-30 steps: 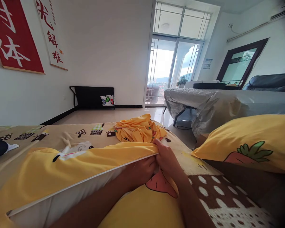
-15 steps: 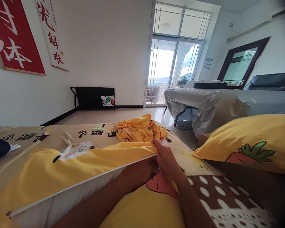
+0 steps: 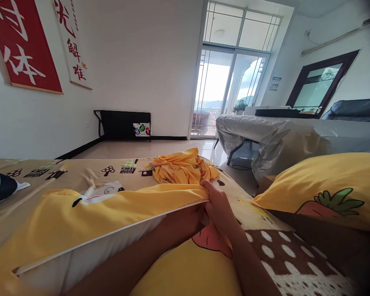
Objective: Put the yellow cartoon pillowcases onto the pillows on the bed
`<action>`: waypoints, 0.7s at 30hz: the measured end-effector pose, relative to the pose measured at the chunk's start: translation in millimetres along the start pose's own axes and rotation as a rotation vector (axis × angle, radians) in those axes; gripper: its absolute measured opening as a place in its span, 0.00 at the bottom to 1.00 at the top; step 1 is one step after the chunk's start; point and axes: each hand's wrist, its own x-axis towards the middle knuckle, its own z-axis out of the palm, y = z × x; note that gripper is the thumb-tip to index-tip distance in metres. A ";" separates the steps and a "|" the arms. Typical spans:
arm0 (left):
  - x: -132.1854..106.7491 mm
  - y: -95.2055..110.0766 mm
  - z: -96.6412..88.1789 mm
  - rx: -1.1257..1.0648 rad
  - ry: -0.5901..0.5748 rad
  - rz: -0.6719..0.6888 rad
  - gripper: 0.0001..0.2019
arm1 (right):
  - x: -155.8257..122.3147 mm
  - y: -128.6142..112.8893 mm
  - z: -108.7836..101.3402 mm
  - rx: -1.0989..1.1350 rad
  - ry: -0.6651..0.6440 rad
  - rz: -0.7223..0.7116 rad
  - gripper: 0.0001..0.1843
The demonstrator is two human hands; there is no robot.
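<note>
A yellow pillowcase (image 3: pixel 111 207) with a printed animal face lies across the bed before me, its long opening facing me. White material (image 3: pixel 64 263) shows inside that opening. My right hand (image 3: pixel 217 202) pinches the upper edge at the right end, thumb on top. My left arm reaches in from the lower left, and my left hand (image 3: pixel 199 214) is in shadow under the edge, close to the right hand; its fingers are hidden. Below the arms lies the yellow lower side with a printed carrot (image 3: pixel 211 240).
A crumpled yellow cloth (image 3: pixel 181 166) lies on the patterned bedspread (image 3: pixel 101 170) just beyond. A plump yellow pillow (image 3: pixel 329 181) with a carrot print rests at the right on a dark-brown surface. Farther off stand a plastic-covered table (image 3: pixel 265 127) and a black folded frame (image 3: pixel 120 125).
The view has shifted slightly, moving the room a little to the right in the picture. Both hands keep their places at the pillowcase edge.
</note>
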 end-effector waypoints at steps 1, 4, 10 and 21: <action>-0.2 -0.1 -0.5 0.005 -0.010 0.005 0.16 | 0.1 0.5 0.6 0.020 0.006 0.004 0.22; -0.6 -0.1 -1.8 0.070 -0.025 0.058 0.16 | 0.4 1.1 1.5 0.094 0.010 -0.020 0.22; -1.5 -0.4 2.8 0.098 -0.014 0.078 0.14 | 0.3 0.6 1.9 0.193 -0.012 -0.034 0.20; 0.3 -0.5 -12.0 0.030 -0.047 0.062 0.17 | 3.3 4.1 0.0 0.135 -0.076 -0.032 0.21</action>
